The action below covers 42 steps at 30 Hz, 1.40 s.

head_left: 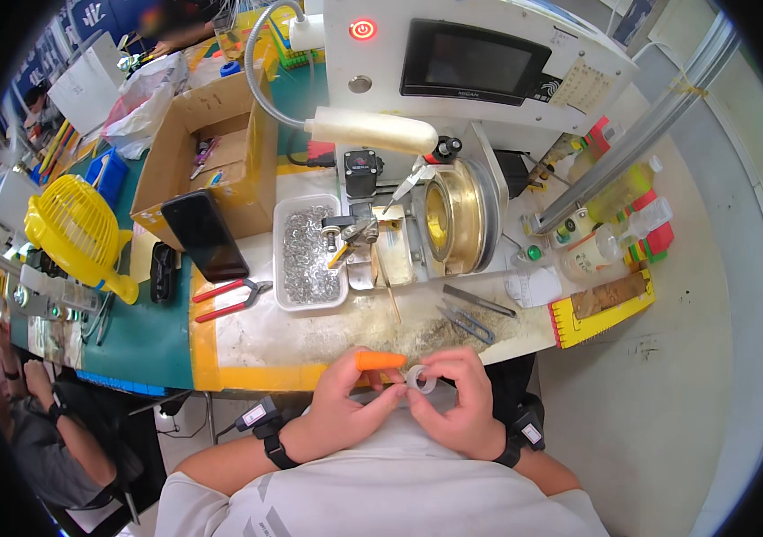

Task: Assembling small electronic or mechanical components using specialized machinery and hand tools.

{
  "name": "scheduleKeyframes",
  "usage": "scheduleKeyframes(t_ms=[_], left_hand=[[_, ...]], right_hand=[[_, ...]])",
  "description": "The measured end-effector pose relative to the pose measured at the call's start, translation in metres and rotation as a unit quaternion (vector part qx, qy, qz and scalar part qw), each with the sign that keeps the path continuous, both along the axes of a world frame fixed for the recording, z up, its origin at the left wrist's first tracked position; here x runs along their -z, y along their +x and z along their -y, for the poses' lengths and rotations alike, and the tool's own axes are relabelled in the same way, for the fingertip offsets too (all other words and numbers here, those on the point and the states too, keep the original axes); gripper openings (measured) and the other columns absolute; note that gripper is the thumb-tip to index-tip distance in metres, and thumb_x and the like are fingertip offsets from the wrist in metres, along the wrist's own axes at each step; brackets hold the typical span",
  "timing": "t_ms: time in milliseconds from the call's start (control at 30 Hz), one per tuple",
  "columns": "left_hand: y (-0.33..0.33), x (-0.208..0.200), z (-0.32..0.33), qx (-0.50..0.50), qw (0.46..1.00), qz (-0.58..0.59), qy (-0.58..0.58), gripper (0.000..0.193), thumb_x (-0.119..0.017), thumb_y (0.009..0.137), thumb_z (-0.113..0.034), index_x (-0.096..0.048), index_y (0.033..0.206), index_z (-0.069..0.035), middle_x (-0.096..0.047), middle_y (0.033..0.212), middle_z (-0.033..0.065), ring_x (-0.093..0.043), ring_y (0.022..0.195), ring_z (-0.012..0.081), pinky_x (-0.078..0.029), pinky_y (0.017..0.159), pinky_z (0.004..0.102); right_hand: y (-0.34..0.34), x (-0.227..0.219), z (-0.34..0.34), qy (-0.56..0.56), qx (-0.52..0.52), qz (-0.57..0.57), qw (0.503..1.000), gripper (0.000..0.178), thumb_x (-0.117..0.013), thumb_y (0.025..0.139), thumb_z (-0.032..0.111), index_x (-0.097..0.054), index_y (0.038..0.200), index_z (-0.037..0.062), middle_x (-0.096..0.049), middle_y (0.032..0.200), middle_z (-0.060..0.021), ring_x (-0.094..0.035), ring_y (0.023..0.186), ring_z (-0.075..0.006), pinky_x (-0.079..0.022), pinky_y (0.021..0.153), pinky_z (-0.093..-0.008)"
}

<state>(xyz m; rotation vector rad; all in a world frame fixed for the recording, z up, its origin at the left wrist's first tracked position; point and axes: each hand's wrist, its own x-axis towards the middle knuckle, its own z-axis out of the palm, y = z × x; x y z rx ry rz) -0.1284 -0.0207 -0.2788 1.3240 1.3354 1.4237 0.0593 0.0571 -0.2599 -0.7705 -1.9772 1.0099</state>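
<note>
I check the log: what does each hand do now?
Left hand: closed, orange cot on its finger, pinching the tape ring.
Right hand: closed on the tape ring.

Open bench strip between the front edge and the machine [453, 116]: dusty, bare at centre. Obstacles on it: red-handled pliers [229, 298] at left, tray of small metal parts [310, 255] behind them, tweezers [466, 322] and a flat metal tool [480, 302] at right. Cardboard box [211, 152] and dark phone [204, 234] close the left; yellow ruler block [601, 313] and bottles [632, 206] close the right
</note>
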Motion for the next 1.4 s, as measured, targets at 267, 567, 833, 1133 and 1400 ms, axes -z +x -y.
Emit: scheduleKeyframes(t_ms=[267,567,833,1133,1400], left_hand=[[0.0,0.001,0.002,0.021,1.0,0.013,-0.019,0.038,-0.082,0.091,-0.002,-0.064,0.124,-0.006,-0.07,0.103,0.0033,-0.06,0.086,0.0107,-0.049,0.077,0.0256],[-0.004,0.008,0.003,0.045,0.998,0.047,0.017,0.061,-0.076,0.092,0.0,-0.049,0.146,-0.009,-0.063,0.142,0.017,-0.064,0.105,0.0177,-0.052,0.093,0.0309],[-0.003,-0.006,-0.008,0.213,0.866,0.439,-0.107,0.095,-0.076,0.096,-0.023,-0.014,0.169,-0.017,-0.042,0.165,0.025,-0.062,0.103,0.018,-0.05,0.096,0.0339],[-0.004,-0.007,-0.009,0.218,0.868,0.426,-0.132,0.107,-0.081,0.088,-0.04,-0.014,0.17,-0.022,-0.042,0.166,0.0246,-0.063,0.101,0.0227,-0.049,0.102,0.0382],[-0.003,-0.008,-0.008,0.248,0.885,0.373,-0.126,0.107,-0.082,0.09,-0.034,-0.012,0.17,-0.02,-0.034,0.171,0.0225,-0.062,0.107,0.0241,-0.048,0.104,0.0412]], right_hand=[[0.002,0.007,-0.004,0.046,-0.028,0.007,0.999,0.025,-0.083,0.082,0.002,-0.074,0.104,0.0085,-0.064,0.112,-0.0106,-0.067,0.088,-0.0226,-0.055,0.073,-0.0311],[0.007,0.009,-0.002,0.024,-0.006,-0.037,0.999,0.023,-0.082,0.083,-0.003,-0.073,0.102,0.0073,-0.063,0.115,-0.0134,-0.066,0.091,-0.0214,-0.055,0.076,-0.0315],[0.008,0.01,-0.004,0.052,0.032,-0.023,0.998,0.025,-0.081,0.085,-0.004,-0.072,0.106,0.0065,-0.062,0.116,-0.0135,-0.065,0.091,-0.0204,-0.056,0.077,-0.0312],[0.01,0.019,-0.004,-0.037,0.03,-0.071,0.996,0.017,-0.073,0.093,-0.006,-0.068,0.107,0.002,-0.059,0.118,-0.0126,-0.063,0.092,-0.0182,-0.055,0.08,-0.0321],[0.005,0.02,-0.002,-0.268,0.014,-0.224,0.937,0.013,-0.073,0.098,-0.003,-0.068,0.108,0.0027,-0.059,0.117,-0.0065,-0.056,0.096,-0.0104,-0.047,0.083,-0.026]])
